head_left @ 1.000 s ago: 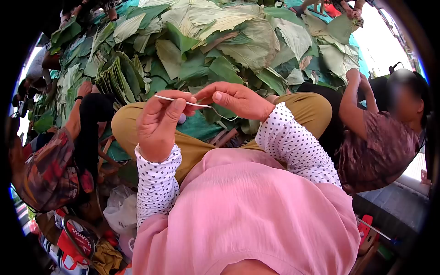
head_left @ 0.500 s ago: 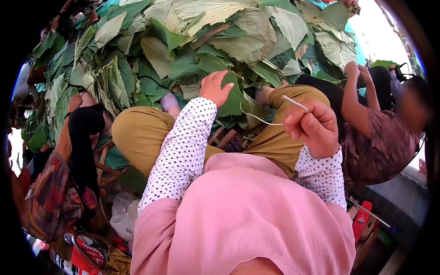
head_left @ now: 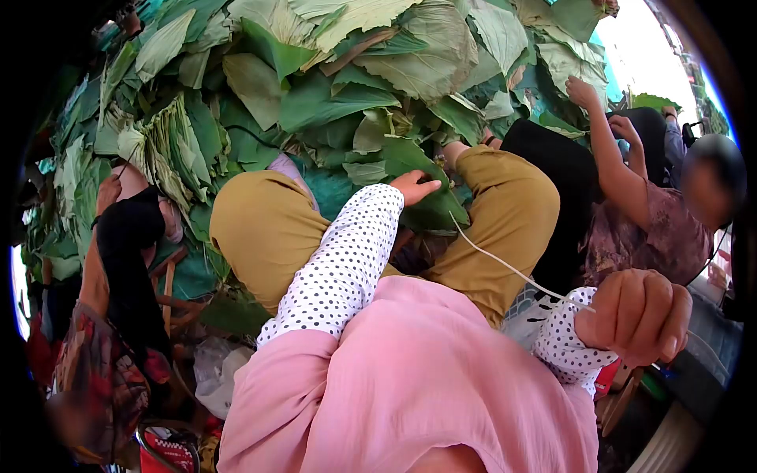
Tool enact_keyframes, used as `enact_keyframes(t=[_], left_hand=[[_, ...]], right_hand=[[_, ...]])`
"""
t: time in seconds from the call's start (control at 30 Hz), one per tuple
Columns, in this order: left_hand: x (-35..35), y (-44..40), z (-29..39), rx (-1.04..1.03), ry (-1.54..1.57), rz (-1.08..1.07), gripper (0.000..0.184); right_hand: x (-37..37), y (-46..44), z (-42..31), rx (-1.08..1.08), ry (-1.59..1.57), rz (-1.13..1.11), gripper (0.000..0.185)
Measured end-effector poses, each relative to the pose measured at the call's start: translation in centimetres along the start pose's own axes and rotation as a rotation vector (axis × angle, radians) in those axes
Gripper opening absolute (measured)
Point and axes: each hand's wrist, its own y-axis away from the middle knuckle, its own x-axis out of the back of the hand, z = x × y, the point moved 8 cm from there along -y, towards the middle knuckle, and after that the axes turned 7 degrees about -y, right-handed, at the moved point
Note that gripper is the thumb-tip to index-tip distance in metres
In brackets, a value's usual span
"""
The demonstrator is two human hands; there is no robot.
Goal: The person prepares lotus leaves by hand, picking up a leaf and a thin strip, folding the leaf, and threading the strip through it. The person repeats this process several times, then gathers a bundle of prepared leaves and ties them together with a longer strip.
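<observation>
My right hand (head_left: 643,319) is closed in a fist out at the lower right, with a white string (head_left: 512,270) coming from it. The string stretches fairly taut toward my lap and ends against a large green leaf (head_left: 438,206). Between my knees, my left hand (head_left: 415,188) holds this leaf, its thumb lying across the surface and some fingers hidden. How the string joins the leaf cannot be made out.
A big heap of broad green leaves (head_left: 339,102) spreads in front of me. One person (head_left: 643,229) sits at my right, another person (head_left: 98,347) at my left. A plastic bag (head_left: 217,370) lies low on the left.
My right hand has swung down and right, drawing the string out longer and straighter. My left hand and the leaf have come nearer my lap. The person at right has raised a hand.
</observation>
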Motion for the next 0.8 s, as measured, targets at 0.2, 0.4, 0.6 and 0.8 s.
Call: enact_keyframes(t=[0.2, 0.4, 0.6, 0.8], left_hand=[[0.5, 0.7, -1.8, 0.071, -0.148, 0.064, 0.078], [0.4, 0.0, -1.3, -0.023, -0.158, 0.058, 0.076], [8.9, 2.6, -2.4, 0.386, -0.048, 0.724, 0.105], [14.2, 0.0, 1.7, 0.337, -0.557, 0.837, 0.117]], right_hand=[[2.2, 0.7, 0.4, 0.100, 0.261, 0.220, 0.023], [5.9, -0.1, 0.7, 0.140, 0.383, 0.291, 0.029], [12.8, 0.5, 2.7, 0.054, 0.422, 0.374, 0.031], [22.3, 4.3, 6.0, -0.056, 0.428, 0.692, 0.025]])
